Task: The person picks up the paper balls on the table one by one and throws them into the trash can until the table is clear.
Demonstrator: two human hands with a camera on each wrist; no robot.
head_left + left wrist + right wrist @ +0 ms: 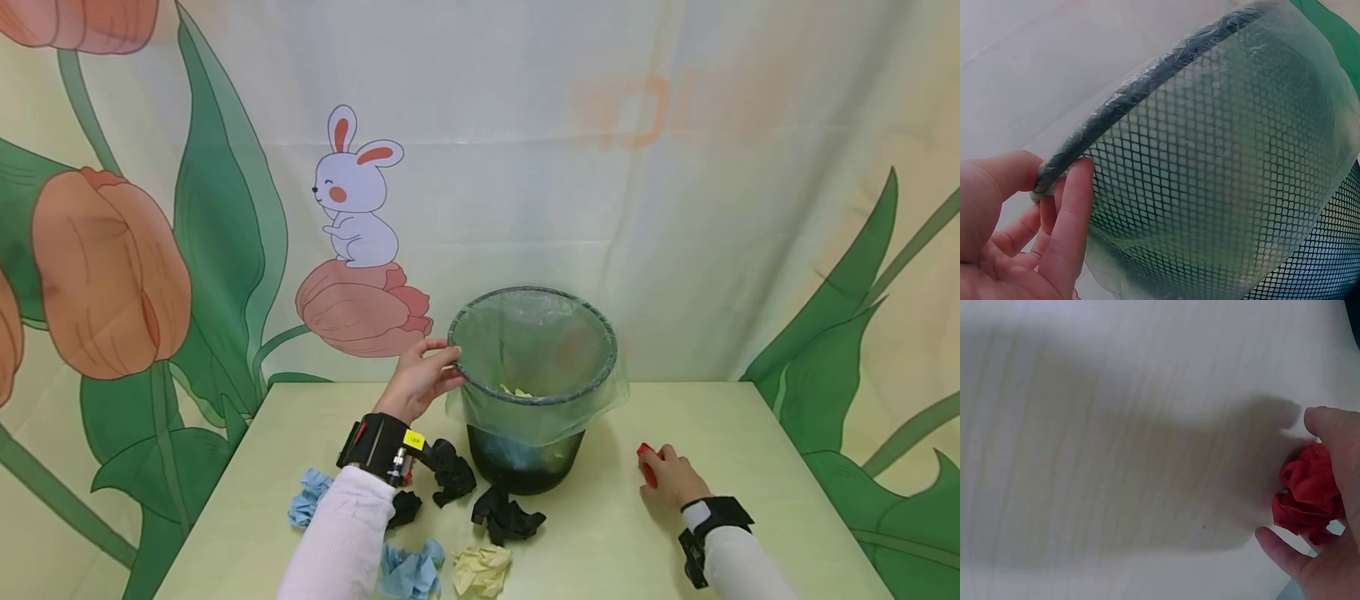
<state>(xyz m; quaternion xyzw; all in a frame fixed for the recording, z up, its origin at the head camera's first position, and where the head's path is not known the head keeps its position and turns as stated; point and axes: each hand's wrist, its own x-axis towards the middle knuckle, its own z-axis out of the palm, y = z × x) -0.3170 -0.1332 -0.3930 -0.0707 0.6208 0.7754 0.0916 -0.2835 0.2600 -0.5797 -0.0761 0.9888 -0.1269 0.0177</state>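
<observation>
Red paper [1307, 495] lies gripped inside the right hand [677, 483], while the left hand [418, 382] pinches the bin rim [1147, 84].

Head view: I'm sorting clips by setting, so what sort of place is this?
Probably a staged filming setup: a printed backdrop hangs behind a table, and black wrist gear is being worn.

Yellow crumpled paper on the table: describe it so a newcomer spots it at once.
In the head view, start at the black bin on the table. Below its base lies a black crumpled paper; the yellow crumpled paper is just below that, near the bottom edge. With a blue piece to its left, it is the only yellow one showing on the table.
</observation>
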